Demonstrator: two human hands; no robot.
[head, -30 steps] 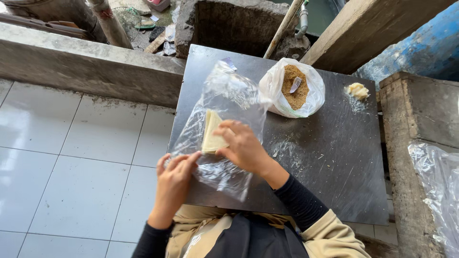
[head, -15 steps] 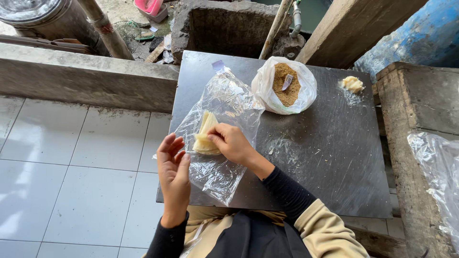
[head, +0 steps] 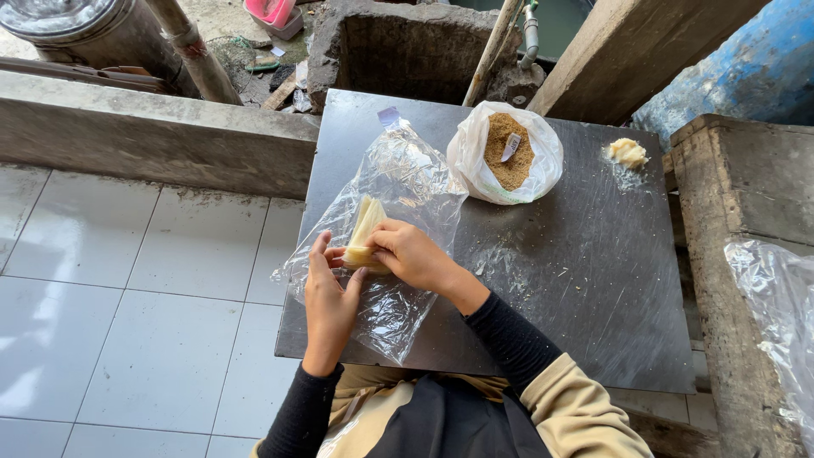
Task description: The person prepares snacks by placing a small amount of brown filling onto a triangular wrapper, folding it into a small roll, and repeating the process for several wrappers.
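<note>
On the desk (head: 585,280), the plastic bag (head: 398,203) lies left, the open sack of what looks like grain (head: 507,154) behind it to the right, a small lump (head: 627,153) farther right.

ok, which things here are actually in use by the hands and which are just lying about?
In use:
left hand
right hand
pale yellow stack, held by both hands
clear plastic bag under them
dark metal table

Lying about:
white bag of brown granules
small pale lump
metal drum
pink container

Rough outdoor work yard: dark metal tabletop (head: 577,280) under hands, white floor tiles (head: 127,288) left of them, bare concrete walls (head: 153,136), metal drum (head: 76,25) and rubble beyond
</note>
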